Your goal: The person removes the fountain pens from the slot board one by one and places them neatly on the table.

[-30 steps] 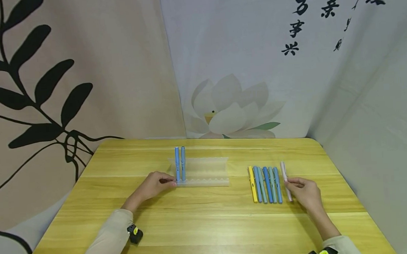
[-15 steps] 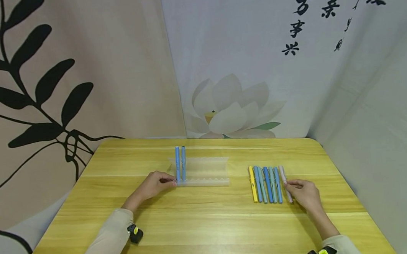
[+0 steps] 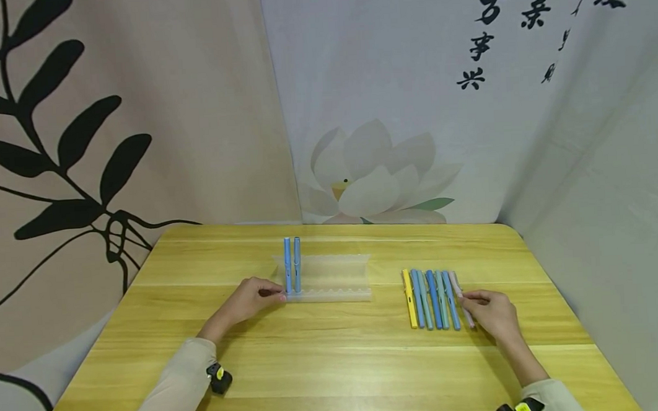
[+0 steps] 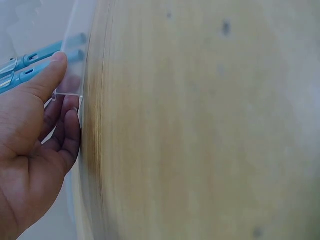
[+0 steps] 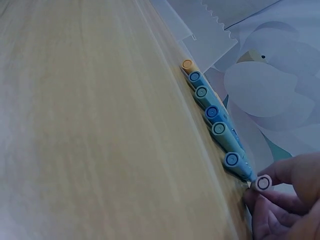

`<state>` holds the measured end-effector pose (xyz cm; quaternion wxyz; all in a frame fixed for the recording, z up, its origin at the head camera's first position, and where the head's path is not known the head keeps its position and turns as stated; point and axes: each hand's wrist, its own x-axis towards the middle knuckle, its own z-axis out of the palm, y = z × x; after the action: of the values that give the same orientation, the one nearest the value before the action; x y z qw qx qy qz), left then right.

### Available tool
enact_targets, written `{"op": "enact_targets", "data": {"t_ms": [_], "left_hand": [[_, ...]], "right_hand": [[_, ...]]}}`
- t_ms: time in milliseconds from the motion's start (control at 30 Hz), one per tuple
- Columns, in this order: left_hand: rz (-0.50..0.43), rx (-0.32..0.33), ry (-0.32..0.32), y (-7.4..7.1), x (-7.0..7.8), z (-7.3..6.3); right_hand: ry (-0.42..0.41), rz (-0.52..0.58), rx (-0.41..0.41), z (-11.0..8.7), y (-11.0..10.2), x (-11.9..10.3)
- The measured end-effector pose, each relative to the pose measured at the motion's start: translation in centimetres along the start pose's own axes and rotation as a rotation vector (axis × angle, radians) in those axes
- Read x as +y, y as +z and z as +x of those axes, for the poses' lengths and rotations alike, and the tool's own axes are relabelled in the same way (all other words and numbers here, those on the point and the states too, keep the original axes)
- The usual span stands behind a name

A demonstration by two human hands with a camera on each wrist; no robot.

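Note:
My left hand (image 3: pixel 255 296) pinches the front left corner of a clear plastic pen stand (image 3: pixel 336 296); in the left wrist view the thumb (image 4: pixel 56 67) lies over its lip, with fingers below. Two light blue pens (image 3: pixel 288 260) rest side by side at the stand's left end. On the right, my right hand (image 3: pixel 493 312) pinches a pale pink pen (image 3: pixel 453 279) between thumb and fingers. Its upper end leans in against the rightmost blue pen (image 3: pixel 451 301). The right wrist view shows the pink pen's round end (image 5: pixel 263 183) between the fingertips.
Left of the pink pen several pens lie in a row: a yellow pen (image 3: pixel 409 300) at the far left, then blue and green ones, such as a green pen (image 3: pixel 425 300). The wooden table (image 3: pixel 343 366) backs onto a printed curtain (image 3: pixel 379 103).
The pink pen has come down and left against the row, its upper end tipping left. The rightmost blue pen's near end has shifted slightly right. The left hand stays put on the stand.

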<state>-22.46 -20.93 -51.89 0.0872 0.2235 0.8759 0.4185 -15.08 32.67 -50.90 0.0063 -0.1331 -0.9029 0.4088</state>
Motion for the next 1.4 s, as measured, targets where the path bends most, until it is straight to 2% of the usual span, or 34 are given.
{"op": "enact_targets", "data": {"t_ms": [133, 367, 600, 900, 1233, 1400], "left_hand": [[0.004, -0.001, 0.001, 0.0, 0.2, 0.0], [0.000, -0.002, 0.003, 0.0, 0.1, 0.0], [-0.009, -0.001, -0.005, 0.1, 0.0, 0.0], [-0.006, -0.004, -0.012, 0.1, 0.1, 0.0], [-0.006, -0.005, -0.010, 0.0, 0.0, -0.1], [-0.012, -0.008, -0.011, 0.1, 0.1, 0.0]], "right_hand": [[-0.011, -0.015, 0.010, 0.0, 0.1, 0.1], [0.004, 0.075, 0.003, 0.2, 0.2, 0.1], [-0.015, 0.018, 0.011, 0.0, -0.4, -0.2], [-0.157, -0.041, 0.061, 0.1, -1.0, -2.2], [-0.300, 0.050, 0.032, 0.2, 0.0, -5.5], [-0.341, 0.081, 0.023, 0.4, 1.0, -6.9]]}}
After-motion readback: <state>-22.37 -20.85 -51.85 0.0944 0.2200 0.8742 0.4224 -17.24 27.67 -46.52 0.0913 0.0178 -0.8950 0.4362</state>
